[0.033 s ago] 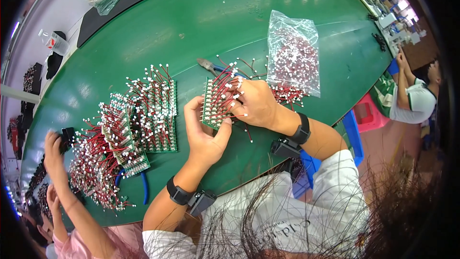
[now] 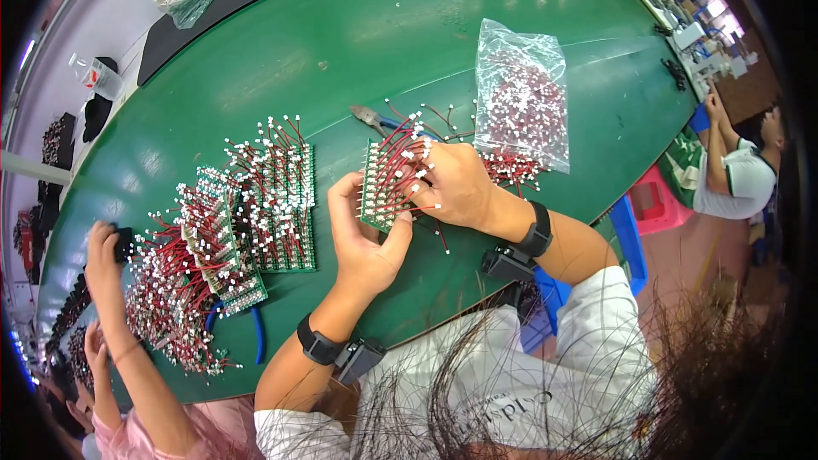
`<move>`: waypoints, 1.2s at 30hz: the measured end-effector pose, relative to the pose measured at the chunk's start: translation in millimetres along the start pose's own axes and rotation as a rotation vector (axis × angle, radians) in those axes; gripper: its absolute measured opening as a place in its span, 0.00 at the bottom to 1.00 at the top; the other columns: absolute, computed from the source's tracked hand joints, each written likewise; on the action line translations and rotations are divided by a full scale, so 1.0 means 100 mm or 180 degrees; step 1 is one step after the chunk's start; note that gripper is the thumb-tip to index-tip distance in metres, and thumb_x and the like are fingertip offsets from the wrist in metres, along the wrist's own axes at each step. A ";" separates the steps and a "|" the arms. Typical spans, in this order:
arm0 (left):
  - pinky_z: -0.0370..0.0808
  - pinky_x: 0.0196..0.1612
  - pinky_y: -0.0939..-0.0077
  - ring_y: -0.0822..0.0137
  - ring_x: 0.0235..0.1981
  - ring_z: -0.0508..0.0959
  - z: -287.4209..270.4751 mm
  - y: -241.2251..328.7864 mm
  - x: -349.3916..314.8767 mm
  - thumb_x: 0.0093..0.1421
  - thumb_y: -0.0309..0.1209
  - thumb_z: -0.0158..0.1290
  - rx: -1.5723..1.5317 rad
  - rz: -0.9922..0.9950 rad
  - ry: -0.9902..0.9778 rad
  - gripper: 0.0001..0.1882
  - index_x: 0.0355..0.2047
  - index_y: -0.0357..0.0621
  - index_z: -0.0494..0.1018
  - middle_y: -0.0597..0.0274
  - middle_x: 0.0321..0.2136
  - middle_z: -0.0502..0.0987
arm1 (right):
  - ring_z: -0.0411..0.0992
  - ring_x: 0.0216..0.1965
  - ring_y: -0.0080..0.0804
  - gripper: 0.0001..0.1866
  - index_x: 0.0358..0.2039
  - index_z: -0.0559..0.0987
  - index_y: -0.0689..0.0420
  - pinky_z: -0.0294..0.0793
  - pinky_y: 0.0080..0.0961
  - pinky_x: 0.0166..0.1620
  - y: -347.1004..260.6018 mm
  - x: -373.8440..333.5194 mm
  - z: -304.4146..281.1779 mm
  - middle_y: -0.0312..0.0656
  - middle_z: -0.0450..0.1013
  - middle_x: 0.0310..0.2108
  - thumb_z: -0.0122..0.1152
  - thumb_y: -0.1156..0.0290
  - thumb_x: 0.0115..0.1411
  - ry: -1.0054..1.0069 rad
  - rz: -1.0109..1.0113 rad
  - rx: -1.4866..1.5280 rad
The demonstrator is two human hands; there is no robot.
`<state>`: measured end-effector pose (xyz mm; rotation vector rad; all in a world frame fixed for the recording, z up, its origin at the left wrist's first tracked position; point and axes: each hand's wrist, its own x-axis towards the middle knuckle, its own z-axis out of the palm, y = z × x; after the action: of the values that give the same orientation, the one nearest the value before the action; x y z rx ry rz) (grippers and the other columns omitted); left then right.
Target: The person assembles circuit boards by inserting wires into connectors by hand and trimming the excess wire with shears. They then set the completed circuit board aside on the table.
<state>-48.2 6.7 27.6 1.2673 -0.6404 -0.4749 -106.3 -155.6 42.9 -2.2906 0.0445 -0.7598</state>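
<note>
My left hand point(image 2: 362, 234) grips the lower left edge of a green circuit board point(image 2: 372, 192), its thumb along the bottom and its fingers at the left side. Rows of white sockets line the board, and many red wires with white plugs rise from its right part. Over the board's right side, my right hand point(image 2: 456, 183) is closed in a pinch among these wires. Its fingertips are partly hidden, so which wire they hold is hard to make out. Just beyond the board, pliers point(image 2: 369, 116) with blue handles lie on the green table point(image 2: 375, 51).
A clear bag point(image 2: 521, 98) of wired plugs lies at the right, with loose wires point(image 2: 511, 169) below it. Wired boards point(image 2: 285, 204) and a heap of wires point(image 2: 166, 307) fill the left, beside a blue-handled tool point(image 2: 258, 334). A co-worker's hand point(image 2: 102, 255) reaches in there.
The co-worker's hand at the far left has shifted slightly right and toward the heap. My own hands and the board look the same.
</note>
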 end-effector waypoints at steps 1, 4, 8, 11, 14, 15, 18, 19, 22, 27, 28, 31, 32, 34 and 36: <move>0.75 0.44 0.78 0.71 0.45 0.73 0.00 0.01 0.00 0.53 0.14 0.55 -0.0018 0.0042 0.0002 0.33 0.57 0.40 0.53 0.58 0.48 0.65 | 0.74 0.22 0.49 0.11 0.34 0.75 0.59 0.73 0.41 0.25 -0.02 0.01 -0.01 0.46 0.73 0.23 0.64 0.71 0.51 -0.0003 -0.0100 0.0033; 0.75 0.44 0.78 0.72 0.45 0.72 -0.02 -0.05 -0.01 0.53 0.14 0.55 0.0119 0.0162 -0.0016 0.33 0.57 0.39 0.53 0.59 0.48 0.64 | 0.75 0.24 0.47 0.13 0.37 0.75 0.58 0.74 0.40 0.27 -0.02 0.01 -0.04 0.44 0.75 0.25 0.65 0.70 0.50 -0.0107 -0.0100 -0.0002; 0.71 0.53 0.73 0.67 0.51 0.70 0.00 0.00 -0.03 0.54 0.16 0.56 -0.0037 0.0039 -0.0027 0.32 0.56 0.38 0.54 0.54 0.52 0.64 | 0.75 0.25 0.47 0.14 0.37 0.75 0.57 0.75 0.39 0.28 -0.02 -0.01 -0.05 0.43 0.75 0.26 0.66 0.71 0.49 -0.0099 -0.0077 0.0037; 0.71 0.53 0.73 0.68 0.50 0.71 0.00 0.00 -0.03 0.54 0.16 0.56 -0.0104 -0.0060 0.0032 0.32 0.56 0.38 0.54 0.55 0.52 0.64 | 0.75 0.25 0.47 0.13 0.36 0.76 0.57 0.75 0.40 0.28 -0.01 -0.01 -0.05 0.43 0.75 0.26 0.66 0.71 0.49 -0.0145 -0.0055 0.0019; 0.71 0.52 0.73 0.68 0.50 0.71 -0.01 -0.01 -0.03 0.53 0.16 0.56 -0.0118 -0.0114 0.0045 0.32 0.56 0.39 0.55 0.55 0.52 0.64 | 0.76 0.26 0.48 0.13 0.35 0.76 0.58 0.75 0.40 0.28 -0.02 -0.01 -0.04 0.43 0.75 0.26 0.66 0.71 0.49 -0.0131 -0.0095 -0.0012; 0.71 0.52 0.74 0.68 0.50 0.71 -0.01 -0.01 -0.03 0.53 0.16 0.56 -0.0095 -0.0084 0.0027 0.32 0.56 0.39 0.55 0.55 0.52 0.64 | 0.76 0.26 0.48 0.13 0.35 0.76 0.58 0.75 0.40 0.29 -0.02 -0.01 -0.04 0.43 0.75 0.27 0.66 0.71 0.49 -0.0083 -0.0129 -0.0009; 0.71 0.52 0.74 0.68 0.50 0.71 0.00 -0.01 -0.02 0.53 0.16 0.56 -0.0082 0.0005 0.0022 0.32 0.56 0.39 0.55 0.55 0.52 0.64 | 0.76 0.26 0.48 0.13 0.36 0.75 0.58 0.75 0.40 0.29 0.00 -0.01 -0.05 0.44 0.76 0.27 0.66 0.71 0.49 -0.0173 -0.0175 -0.0109; 0.71 0.51 0.74 0.68 0.50 0.71 0.00 0.00 -0.02 0.53 0.16 0.56 -0.0091 0.0061 0.0031 0.32 0.56 0.39 0.55 0.56 0.52 0.65 | 0.76 0.26 0.48 0.13 0.36 0.75 0.58 0.75 0.40 0.29 -0.01 -0.01 -0.06 0.44 0.76 0.27 0.66 0.71 0.49 -0.0172 -0.0176 -0.0108; 0.71 0.51 0.75 0.68 0.50 0.70 -0.03 0.02 -0.01 0.52 0.15 0.54 0.0096 0.0017 -0.0006 0.31 0.56 0.39 0.56 0.56 0.51 0.65 | 0.75 0.26 0.49 0.13 0.36 0.75 0.58 0.75 0.40 0.29 -0.02 0.00 -0.08 0.44 0.76 0.27 0.65 0.71 0.49 -0.0250 -0.0181 -0.0060; 0.72 0.45 0.79 0.74 0.44 0.71 -0.04 -0.02 0.01 0.52 0.15 0.55 0.0262 0.0203 -0.0034 0.32 0.56 0.39 0.55 0.61 0.46 0.65 | 0.76 0.26 0.46 0.13 0.36 0.75 0.59 0.76 0.38 0.28 0.01 -0.02 -0.06 0.43 0.76 0.26 0.64 0.71 0.50 -0.0327 -0.0255 -0.0166; 0.72 0.45 0.80 0.74 0.44 0.71 -0.05 -0.02 0.01 0.52 0.15 0.55 0.0437 0.0332 -0.0075 0.32 0.56 0.39 0.55 0.61 0.46 0.65 | 0.76 0.26 0.46 0.13 0.36 0.75 0.59 0.76 0.38 0.28 0.01 -0.01 -0.05 0.43 0.76 0.26 0.64 0.71 0.50 -0.0327 -0.0255 -0.0164; 0.72 0.44 0.80 0.75 0.44 0.71 -0.02 -0.02 0.00 0.53 0.15 0.55 0.0205 0.0255 -0.0022 0.32 0.56 0.39 0.54 0.61 0.46 0.65 | 0.75 0.24 0.45 0.13 0.35 0.78 0.55 0.74 0.36 0.26 -0.01 -0.01 -0.03 0.42 0.75 0.24 0.68 0.72 0.47 -0.0080 -0.0424 -0.0259; 0.72 0.44 0.80 0.75 0.44 0.71 -0.01 -0.03 -0.01 0.53 0.15 0.55 0.0204 0.0256 -0.0020 0.32 0.56 0.39 0.54 0.61 0.46 0.65 | 0.75 0.24 0.44 0.13 0.35 0.78 0.55 0.74 0.36 0.26 -0.02 -0.01 -0.04 0.42 0.75 0.25 0.68 0.71 0.47 -0.0099 -0.0403 -0.0253; 0.72 0.44 0.80 0.75 0.44 0.71 0.01 -0.03 -0.03 0.53 0.15 0.54 0.0465 0.0330 0.0060 0.33 0.57 0.39 0.53 0.61 0.46 0.65 | 0.75 0.24 0.43 0.14 0.35 0.78 0.55 0.74 0.35 0.26 -0.02 -0.01 -0.04 0.41 0.75 0.25 0.68 0.71 0.47 -0.0115 -0.0380 -0.0247; 0.72 0.46 0.79 0.72 0.46 0.71 0.01 0.00 -0.04 0.53 0.15 0.53 0.0163 0.0055 0.0077 0.32 0.56 0.39 0.54 0.59 0.48 0.65 | 0.75 0.24 0.42 0.14 0.36 0.79 0.56 0.75 0.35 0.26 -0.02 -0.01 -0.02 0.41 0.76 0.26 0.69 0.72 0.46 0.0070 -0.0433 -0.0207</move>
<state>-51.9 8.4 26.9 1.3131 -0.6461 -0.4307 -108.8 -154.9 44.5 -2.3654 -0.0782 -0.8647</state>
